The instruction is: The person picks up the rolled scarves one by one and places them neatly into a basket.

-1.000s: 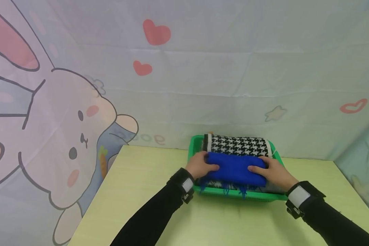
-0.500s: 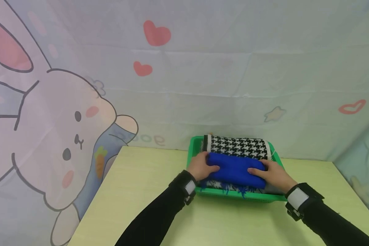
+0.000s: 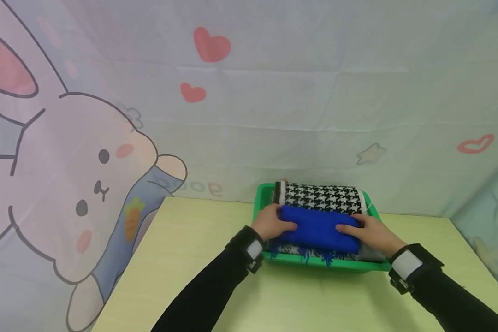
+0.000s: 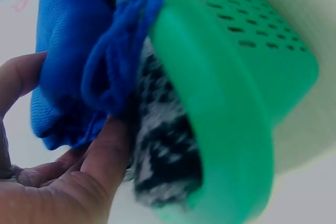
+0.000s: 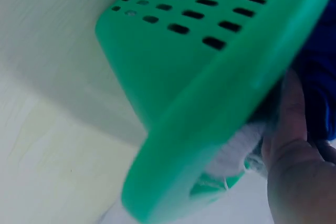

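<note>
A folded blue scarf [image 3: 320, 229] with fringe along its front edge lies on top of other folded cloths in a green plastic basket [image 3: 307, 262]. My left hand [image 3: 269, 223] holds the scarf's left end, thumb on top and fingers tucked beneath, as the left wrist view shows. At the opposite end my right hand [image 3: 373, 231] grips the scarf likewise, its lower fingers partly hidden. Behind the scarf is a black-and-white houndstooth cloth [image 3: 323, 196]. A grey-and-black patterned cloth [image 4: 163, 150] shows under the blue fringe in the left wrist view.
The basket stands at the back of a pale yellow table [image 3: 203, 230]. A printed curtain [image 3: 274, 106] with a rabbit and hearts hangs right behind the table. Slotted holes pierce the basket's side wall [image 5: 178, 24].
Both hands keep their hold on the scarf. The scarf's right front corner has dipped slightly since the first frame, and my right hand has shifted a little to the right.
</note>
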The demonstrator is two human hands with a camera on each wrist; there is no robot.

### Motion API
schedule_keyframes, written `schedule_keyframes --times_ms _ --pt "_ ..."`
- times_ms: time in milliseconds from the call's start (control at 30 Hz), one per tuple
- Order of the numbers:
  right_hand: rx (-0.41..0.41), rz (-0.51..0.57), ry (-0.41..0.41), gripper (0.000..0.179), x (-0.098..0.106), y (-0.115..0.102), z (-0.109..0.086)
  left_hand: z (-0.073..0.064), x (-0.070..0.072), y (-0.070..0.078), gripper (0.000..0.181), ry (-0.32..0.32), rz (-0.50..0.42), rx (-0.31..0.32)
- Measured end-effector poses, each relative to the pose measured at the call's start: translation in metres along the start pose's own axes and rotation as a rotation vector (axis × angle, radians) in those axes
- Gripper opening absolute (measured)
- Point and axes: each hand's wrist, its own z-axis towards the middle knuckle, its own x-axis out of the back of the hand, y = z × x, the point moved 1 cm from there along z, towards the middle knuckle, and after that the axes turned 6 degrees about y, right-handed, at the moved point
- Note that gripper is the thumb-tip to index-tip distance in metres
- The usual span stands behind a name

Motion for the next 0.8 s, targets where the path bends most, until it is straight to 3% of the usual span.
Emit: schedule_keyframes --times_ms 100,267,400,533,800 --pt "-0.001 0.008 0.003 0.092 0.005 -0.001 -0.005 -0.003 0.005 0.002 0.082 -0.006 -0.006 -0.014" --pt "0.009 0.122 -0.006 0.080 0.013 0.001 -0.013 -0.010 0.013 0.005 0.074 0.009 0.004 -0.053" --pt "0.026 0.164 0.032 0.074 0.016 0.002 -0.017 -0.019 0.019 0.008 0.070 0.026 -0.010 -0.062" --pt "0.059 0.145 0.098 0.073 0.019 0.000 -0.021 -0.027 0.021 0.009 0.071 0.059 -0.015 -0.084" --pt "0.130 0.009 0.216 0.072 0.019 -0.010 -0.035 -0.046 0.023 0.012 0.070 0.130 -0.079 -0.173"
